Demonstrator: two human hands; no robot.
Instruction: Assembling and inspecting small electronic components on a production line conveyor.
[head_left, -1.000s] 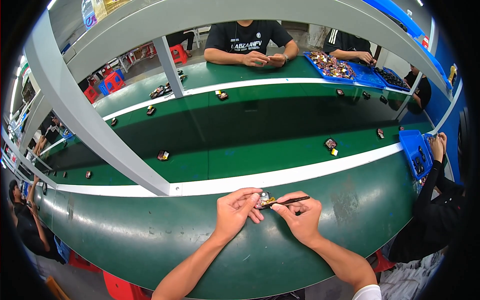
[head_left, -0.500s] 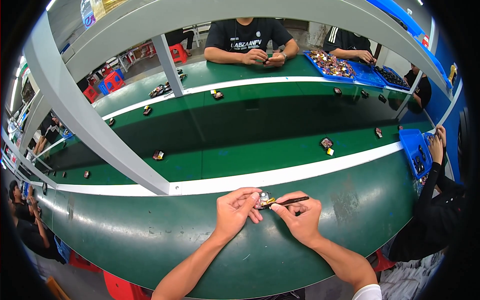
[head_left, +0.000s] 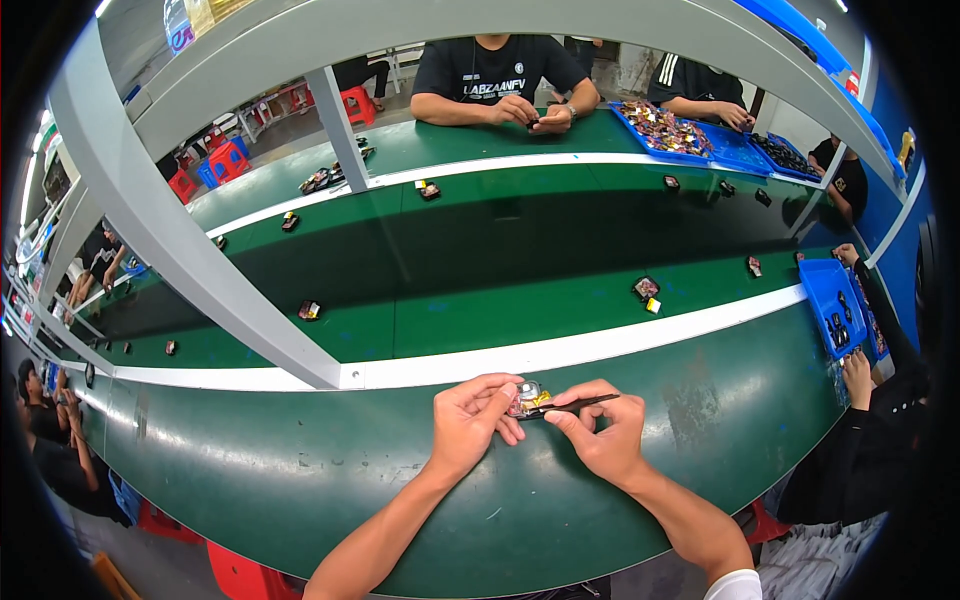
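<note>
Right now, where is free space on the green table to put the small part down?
Bare green table lies left of the left hand and right of the right hand. Between them it is crowded: small part, dark tool.

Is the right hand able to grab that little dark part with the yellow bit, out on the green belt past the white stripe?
Probably yes. The right hand holds a thin dark tool, but only bare green belt and white stripe lie before the small part.
</note>
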